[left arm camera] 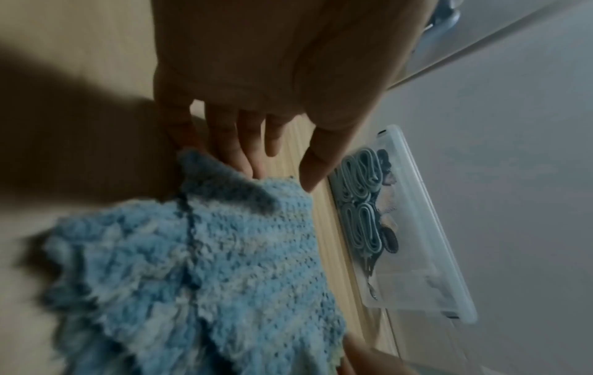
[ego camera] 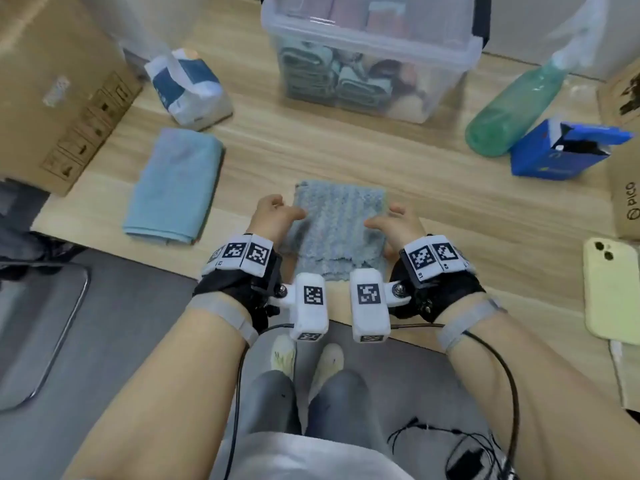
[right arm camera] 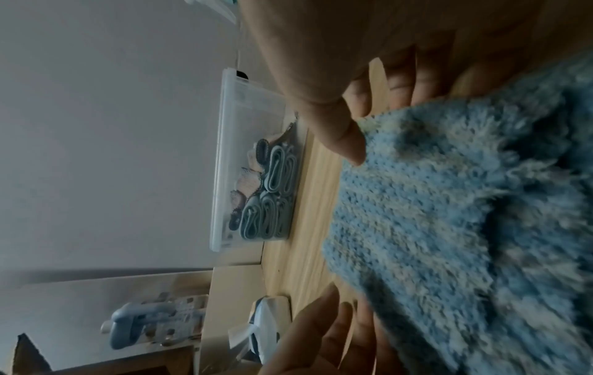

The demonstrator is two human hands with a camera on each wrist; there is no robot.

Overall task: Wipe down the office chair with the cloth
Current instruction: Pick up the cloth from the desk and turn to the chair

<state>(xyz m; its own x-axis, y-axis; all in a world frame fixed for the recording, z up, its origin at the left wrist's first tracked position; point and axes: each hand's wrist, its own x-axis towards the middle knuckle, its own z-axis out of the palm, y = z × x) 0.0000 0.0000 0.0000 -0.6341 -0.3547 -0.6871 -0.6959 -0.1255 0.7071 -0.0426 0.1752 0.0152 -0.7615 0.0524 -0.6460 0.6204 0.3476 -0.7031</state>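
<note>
Centrally in the head view, the fluffy blue cloth (ego camera: 341, 226) lies on the wooden table (ego camera: 381, 161), its near edge hidden behind the wrist-mounted camera units. The left hand (ego camera: 273, 216) and right hand (ego camera: 398, 223) flank it with thumbs on its side edges; the fingers are hidden beyond the hands. A folded blue towel (ego camera: 175, 187) sits at left, a clear storage box (ego camera: 367, 57) at upper centre, a green spray bottle (ego camera: 512, 109) and blue carton (ego camera: 561, 150) at upper right, and a yellow phone (ego camera: 611, 289) cut off at the right edge. In the left wrist view, blurred, the left-hand fingers (left arm camera: 237, 144) extend relaxed, tips touching the raised cloth corner without gripping. In the right wrist view, the right thumb (right arm camera: 346, 137) rests on the cloth's edge with the fingers straight behind it; whether it pinches cannot be told.
</note>
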